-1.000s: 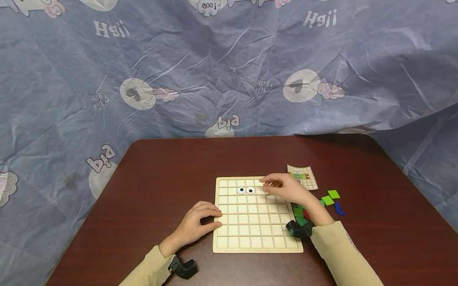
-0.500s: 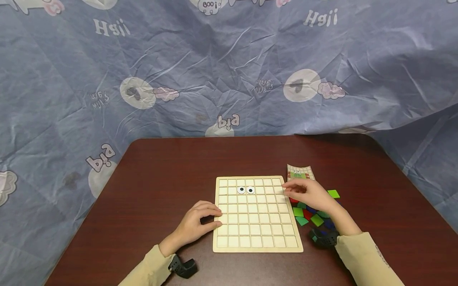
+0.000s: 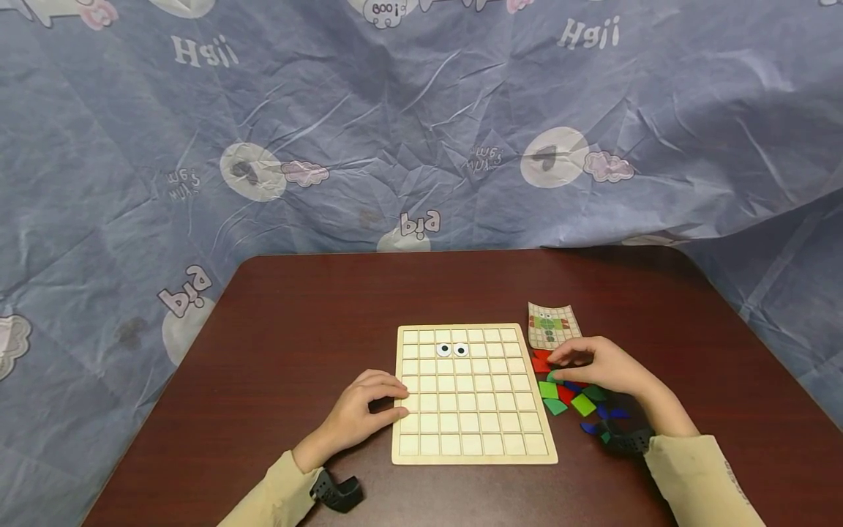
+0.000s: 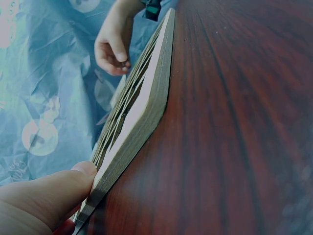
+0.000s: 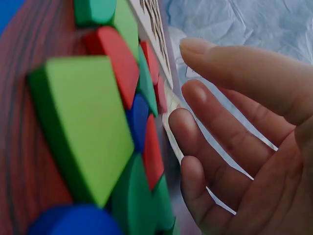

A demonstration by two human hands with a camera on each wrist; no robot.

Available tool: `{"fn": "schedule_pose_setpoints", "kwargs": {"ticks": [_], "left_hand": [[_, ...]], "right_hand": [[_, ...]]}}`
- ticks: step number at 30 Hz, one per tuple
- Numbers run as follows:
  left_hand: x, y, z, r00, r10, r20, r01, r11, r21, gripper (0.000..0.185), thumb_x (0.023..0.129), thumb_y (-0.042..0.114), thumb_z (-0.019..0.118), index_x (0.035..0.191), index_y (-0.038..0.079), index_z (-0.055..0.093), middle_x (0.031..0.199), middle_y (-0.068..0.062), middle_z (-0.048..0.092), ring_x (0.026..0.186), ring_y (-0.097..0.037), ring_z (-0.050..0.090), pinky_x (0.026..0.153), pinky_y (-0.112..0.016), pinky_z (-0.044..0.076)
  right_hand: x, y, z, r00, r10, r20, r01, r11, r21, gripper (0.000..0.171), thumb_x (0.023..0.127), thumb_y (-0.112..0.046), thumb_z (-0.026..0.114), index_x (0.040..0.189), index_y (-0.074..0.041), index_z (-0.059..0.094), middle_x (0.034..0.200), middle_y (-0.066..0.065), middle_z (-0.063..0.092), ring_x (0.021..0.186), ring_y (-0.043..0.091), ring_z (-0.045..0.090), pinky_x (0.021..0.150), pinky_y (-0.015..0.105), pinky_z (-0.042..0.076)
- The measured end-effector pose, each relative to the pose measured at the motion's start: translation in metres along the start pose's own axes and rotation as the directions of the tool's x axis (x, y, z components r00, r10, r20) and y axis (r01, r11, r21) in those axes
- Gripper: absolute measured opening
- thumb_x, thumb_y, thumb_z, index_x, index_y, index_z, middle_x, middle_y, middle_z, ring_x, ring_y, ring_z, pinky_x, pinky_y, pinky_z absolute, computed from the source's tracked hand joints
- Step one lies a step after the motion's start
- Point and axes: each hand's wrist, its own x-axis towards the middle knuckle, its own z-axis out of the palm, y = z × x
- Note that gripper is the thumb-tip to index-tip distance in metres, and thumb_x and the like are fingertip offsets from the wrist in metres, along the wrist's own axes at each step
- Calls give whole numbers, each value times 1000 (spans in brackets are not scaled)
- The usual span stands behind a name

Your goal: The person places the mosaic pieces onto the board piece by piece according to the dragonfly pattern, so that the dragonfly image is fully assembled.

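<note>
A pale wooden board (image 3: 476, 445) with a square grid lies flat on the table. Two round eye pieces (image 3: 444, 350) sit side by side in its upper squares. My left hand (image 3: 364, 410) rests at the board's left edge, thumb and fingertips touching the rim. Above the loose pieces hovers my right hand (image 3: 604, 364), fingers relaxed and slightly bent; the right wrist view shows nothing between thumb and fingers. Beneath it lie red pieces (image 3: 541, 365), a light green square (image 3: 583, 405), dark green and blue pieces, partly hidden by the hand and wrist camera.
A small picture card (image 3: 552, 322) with a gridded figure lies beyond the pieces, by the board's upper right corner. The dark brown table (image 3: 316, 307) ends at a patterned blue-grey cloth (image 3: 369, 110) hanging behind it.
My right hand has moved from the board's upper squares to the right, over the coloured pieces, uncovering the card. My left hand and both eye pieces stay in place.
</note>
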Motion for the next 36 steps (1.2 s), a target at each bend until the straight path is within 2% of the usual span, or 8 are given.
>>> {"fn": "schedule_pose_setpoints", "kwargs": {"ticks": [6,13,20,30,36], "left_hand": [[0,0,0,1000,-2,1,2,1000,4,22,82,24,74,102,14,72,106,6,63,106,-13,52,89,-29,47],[0,-1,1,1000,-7,2,7,1000,-5,22,83,25,74,102,15,72,106,7,63,106,-12,52,89,-29,47],[0,-2,1,1000,5,-3,-5,1000,10,21,83,25,74,101,15,72,106,7,63,106,-12,53,89,-30,47],[0,1,-1,999,-33,15,33,999,-3,21,83,25,74,102,15,72,107,8,63,107,-9,52,90,-29,46],[0,0,0,1000,-8,3,8,1000,2,21,82,23,74,101,15,72,106,7,63,106,-11,52,89,-29,46]], "right_hand": [[-1,10,-5,1000,-11,25,11,1000,5,25,80,-19,76,102,-9,70,101,6,67,87,18,60,73,26,53],[-2,17,-6,999,-11,41,11,1000,13,26,80,-16,76,102,-7,70,99,7,67,84,16,58,70,25,52],[-1,17,-5,999,11,43,-10,1000,-21,27,79,-20,77,102,-9,71,99,5,67,83,14,58,69,25,52],[0,14,-5,998,2,55,1,999,-54,25,80,-19,76,102,-10,71,98,4,68,82,10,57,69,25,51],[1,12,-4,998,18,67,-14,998,-66,24,79,-16,76,101,-8,71,91,4,62,77,9,52,64,23,49]]}}
